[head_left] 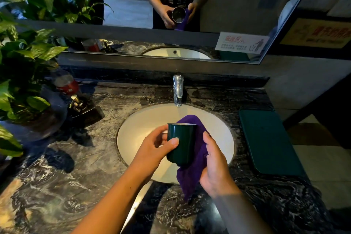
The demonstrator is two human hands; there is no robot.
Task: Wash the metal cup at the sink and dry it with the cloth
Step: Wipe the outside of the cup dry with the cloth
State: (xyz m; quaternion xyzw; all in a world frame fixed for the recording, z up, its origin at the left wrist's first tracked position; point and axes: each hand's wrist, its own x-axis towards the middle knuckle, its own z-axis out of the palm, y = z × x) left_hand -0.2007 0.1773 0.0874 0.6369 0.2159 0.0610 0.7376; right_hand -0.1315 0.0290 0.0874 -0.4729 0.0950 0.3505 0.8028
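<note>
A dark green metal cup (182, 143) is held above the white sink basin (136, 131), tilted with its mouth facing away from me. My left hand (154, 150) grips its left side, thumb across the front. A purple cloth (192, 169) wraps the cup's right side and back and hangs down below it. My right hand (213, 165) presses the cloth against the cup. The chrome faucet (178, 90) stands behind the basin; no water stream is visible. The mirror (237, 5) reflects the cup's silver inside.
A dark marble counter (79, 167) surrounds the basin. A leafy potted plant (24, 66) fills the left side, with a red-labelled bottle (66, 84) and a dark soap dispenser (81, 106) beside it. A green tray (269, 140) lies to the right of the basin.
</note>
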